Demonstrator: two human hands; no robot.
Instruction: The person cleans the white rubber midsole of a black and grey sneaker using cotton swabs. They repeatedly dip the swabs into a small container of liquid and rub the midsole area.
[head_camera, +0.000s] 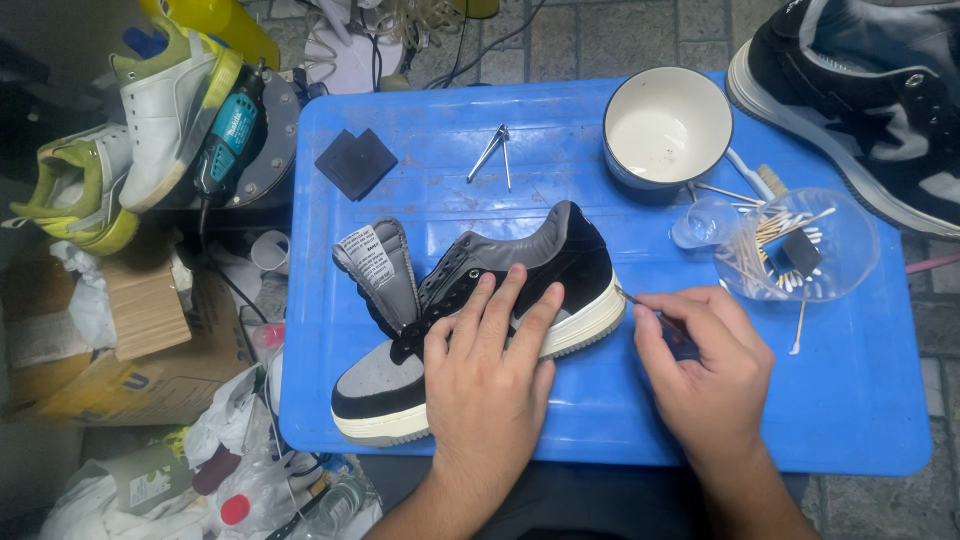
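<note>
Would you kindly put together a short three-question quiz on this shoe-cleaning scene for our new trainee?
1. True or false: the left hand lies flat on the black and grey sneaker.
2. The right hand holds a thin tool to the sneaker's: A) tongue B) heel C) toe?
3. Which container holds the cotton swabs?

Key: 1 true. 2 B. 3 the clear plastic bowl, right of the white enamel bowl.
</note>
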